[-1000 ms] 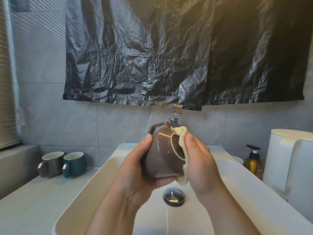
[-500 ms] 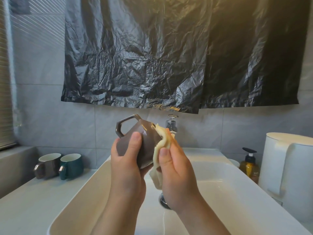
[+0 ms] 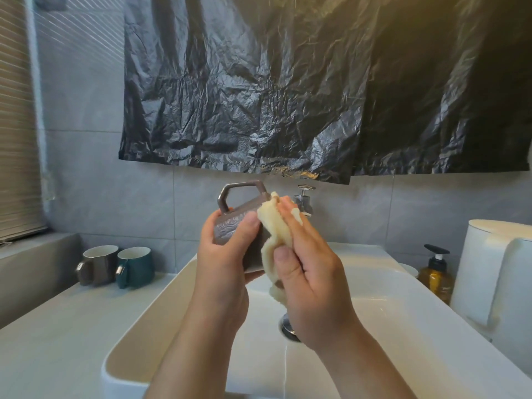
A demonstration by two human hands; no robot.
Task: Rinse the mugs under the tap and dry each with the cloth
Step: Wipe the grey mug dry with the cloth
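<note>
Head view shows the left hand [image 3: 227, 254] gripping the grey mug [image 3: 240, 223] above the sink [image 3: 403, 318], now turned handle-up, while the right hand [image 3: 305, 272] pinches the cloth [image 3: 272, 234] against its outer wall, no longer inside, so this mug's drying looks nearly done

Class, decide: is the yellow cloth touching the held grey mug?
Touching. The head view shows the right hand pressing the cloth against the grey mug, which the left hand grips.

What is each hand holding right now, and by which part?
The left hand grips the grey mug round its body, handle up; the right hand pinches the cloth against it.
</note>
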